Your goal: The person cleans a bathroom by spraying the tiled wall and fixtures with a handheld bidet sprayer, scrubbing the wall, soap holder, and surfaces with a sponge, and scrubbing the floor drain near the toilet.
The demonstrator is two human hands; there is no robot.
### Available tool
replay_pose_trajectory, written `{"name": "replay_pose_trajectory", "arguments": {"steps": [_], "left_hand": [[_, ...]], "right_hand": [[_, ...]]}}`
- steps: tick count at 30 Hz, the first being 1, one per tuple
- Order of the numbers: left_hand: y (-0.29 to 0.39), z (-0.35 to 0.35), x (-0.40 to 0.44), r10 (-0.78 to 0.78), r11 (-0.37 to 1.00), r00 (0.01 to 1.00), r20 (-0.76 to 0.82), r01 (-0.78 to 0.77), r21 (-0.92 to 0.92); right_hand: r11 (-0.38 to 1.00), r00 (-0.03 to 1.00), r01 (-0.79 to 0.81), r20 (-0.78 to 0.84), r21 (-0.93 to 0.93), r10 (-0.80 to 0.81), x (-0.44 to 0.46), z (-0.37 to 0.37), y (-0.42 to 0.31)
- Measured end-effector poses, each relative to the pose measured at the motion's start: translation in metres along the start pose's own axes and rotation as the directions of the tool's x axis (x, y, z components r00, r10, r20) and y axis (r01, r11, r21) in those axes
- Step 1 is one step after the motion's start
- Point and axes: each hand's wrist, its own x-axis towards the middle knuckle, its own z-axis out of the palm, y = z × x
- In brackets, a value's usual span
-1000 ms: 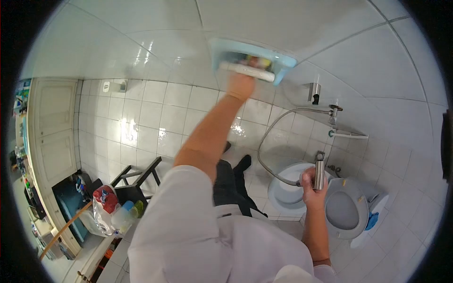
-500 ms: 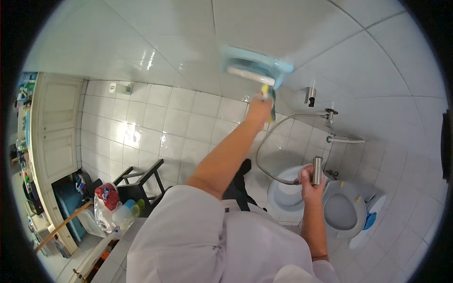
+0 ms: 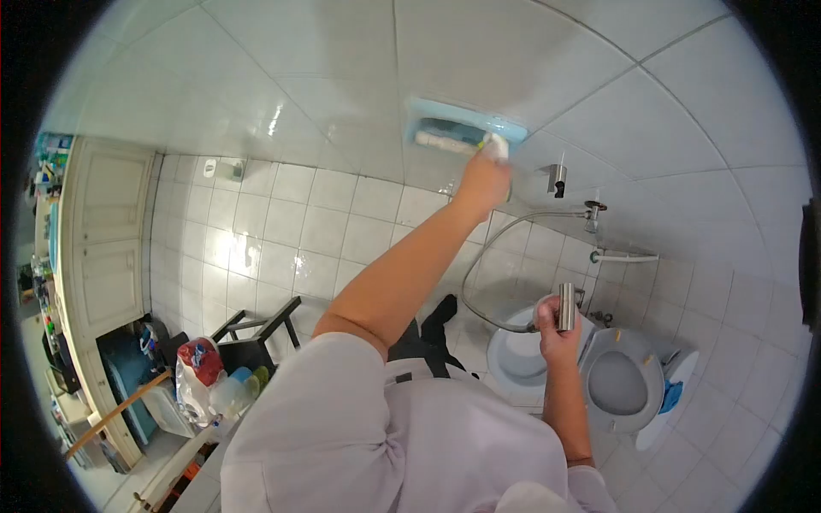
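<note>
Nearest, one pale shirt (image 3: pixel 470 445) is seen, with two bare arms stretched out from it. At the near left, one clear bag (image 3: pixel 192 393) with something red in it is set just beside one black stool (image 3: pixel 250 352); farther left, one wooden stick (image 3: pixel 120 413) is slanted. At the near right, one toilet (image 3: pixel 620 385) is marked by two small yellowish spots, and one blue item (image 3: pixel 673 396) is found at its right side.

Just left of the toilet, one basin (image 3: pixel 516 361) is placed. Over its right side the right hand (image 3: pixel 558 333) is held, its grip clamped on one metal sprayer (image 3: pixel 567 306). From the sprayer one hose (image 3: pixel 469 275) is looped to one valve (image 3: pixel 591 218) on the far right wall. One dark-clad foot (image 3: pixel 438 318) is seen between the arms.

At the left, two cabinet doors are counted. Far off, the left hand (image 3: pixel 484 181) is raised, its grip closed around one pale item (image 3: pixel 495 147); this is blurred, and its kind cannot be told. It is held at the right end of one blue tray (image 3: pixel 428 109) on the wall, in which one white cylinder (image 3: pixel 445 142) is laid. Whether the tray is touched cannot be told. Right of the tray, one metal holder (image 3: pixel 557 181) is mounted.
</note>
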Motion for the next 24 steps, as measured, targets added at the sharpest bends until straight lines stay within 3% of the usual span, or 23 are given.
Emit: {"name": "replay_pose_trajectory", "arguments": {"steps": [2, 3, 4, 5, 6, 7, 8, 10, 11, 12, 13, 14, 15, 16, 17, 18, 20, 21, 22, 23, 24], "left_hand": [[0.006, -0.006, 0.002, -0.264, 0.933, 0.956, 0.131, 0.287, -0.215], [0.002, -0.003, 0.009, -0.273, 0.93, 0.953, 0.135, 0.297, -0.216], [-0.001, 0.002, 0.026, -0.151, 0.96, 0.943, 0.296, 0.068, 0.273], [-0.006, 0.004, 0.036, -0.118, 0.724, 0.87, 0.479, -0.255, 0.641], [-0.008, 0.001, 0.024, -0.123, 0.724, 0.873, 0.472, -0.247, 0.644], [-0.008, -0.004, -0.001, -0.023, 0.922, 0.963, 0.269, -0.083, 0.378], [-0.007, -0.009, -0.019, 0.004, 1.0, 1.0, 0.023, -0.004, 0.03], [-0.021, -0.031, -0.044, -0.154, 0.973, 0.977, 0.149, 0.176, -0.15], [-0.034, -0.049, -0.043, -0.213, 0.957, 0.944, 0.251, 0.15, 0.25], [-0.044, -0.065, -0.043, -0.305, 0.795, 0.898, 0.316, 0.058, 0.604], [-0.036, -0.077, -0.041, -0.367, 0.93, 0.93, 0.03, 0.367, -0.002], [-0.028, -0.083, -0.04, -0.559, 0.678, 0.814, -0.158, 0.34, -0.652], [-0.038, -0.08, -0.03, -0.559, 0.677, 0.814, -0.157, 0.339, -0.653], [-0.056, -0.074, -0.012, -0.073, 0.997, 0.859, -0.507, 0.059, -0.043], [-0.069, -0.071, -0.002, 0.51, 0.761, 0.737, -0.444, -0.146, 0.632], [-0.069, -0.068, 0.003, 0.507, 0.762, 0.738, -0.446, -0.142, 0.632], [-0.068, -0.062, 0.005, 0.316, 0.875, 0.792, -0.522, -0.031, 0.483], [-0.071, -0.067, 0.002, 0.316, 0.874, 0.792, -0.522, -0.029, 0.484], [-0.075, -0.077, -0.005, -0.045, 0.947, 0.928, -0.369, 0.158, 0.281], [-0.077, -0.084, -0.006, -0.372, 0.915, 0.92, -0.121, 0.385, 0.118], [-0.076, -0.087, -0.002, -0.368, 0.917, 0.922, -0.12, 0.381, 0.119]], "right_hand": [[0.999, 0.999, -0.036, 0.001, 0.025, 0.036, 0.001, 0.002, -0.003], [0.997, 0.998, -0.067, 0.012, 0.046, 0.067, 0.001, 0.003, -0.005], [0.997, 0.998, -0.069, 0.016, 0.042, 0.068, 0.002, 0.003, -0.006], [0.999, 1.0, -0.031, -0.003, 0.04, 0.031, 0.005, 0.004, -0.006], [0.999, 1.0, 0.004, -0.018, 0.04, -0.003, 0.006, 0.006, -0.008], [0.999, 1.0, 0.003, -0.008, 0.043, -0.003, 0.006, 0.01, -0.009], [1.0, 1.0, 0.0, -0.017, 0.024, 0.0, 0.008, 0.013, -0.011], [1.0, 0.999, -0.006, -0.032, 0.014, 0.007, 0.011, 0.017, -0.011], [1.0, 1.0, 0.005, 0.003, 0.01, -0.005, 0.012, 0.015, -0.01], [1.0, 0.999, 0.016, 0.037, 0.003, -0.016, 0.012, 0.014, -0.01], [1.0, 0.999, 0.019, 0.031, 0.005, -0.019, 0.013, 0.014, -0.011], [0.999, 1.0, 0.024, 0.008, 0.031, -0.024, 0.014, 0.014, -0.012], [0.998, 1.0, 0.026, -0.013, 0.055, -0.025, 0.015, 0.014, -0.012], [0.998, 1.0, 0.023, -0.01, 0.053, -0.023, 0.014, 0.014, -0.012], [0.993, 1.0, 0.014, -0.01, 0.119, -0.013, 0.013, 0.014, -0.011], [0.983, 1.0, 0.007, -0.011, 0.186, -0.005, 0.013, 0.014, -0.01], [0.984, 1.0, -0.015, -0.016, 0.18, 0.018, 0.01, 0.016, -0.011], [0.984, 0.999, -0.026, -0.026, 0.176, 0.032, 0.009, 0.017, -0.012], [0.984, 0.999, -0.026, -0.025, 0.178, 0.031, 0.007, 0.015, -0.008], [0.994, 1.0, 0.001, -0.012, 0.107, 0.0, 0.006, 0.012, -0.001], [0.999, 1.0, 0.028, 0.001, 0.035, -0.029, 0.007, 0.012, 0.001]]}}
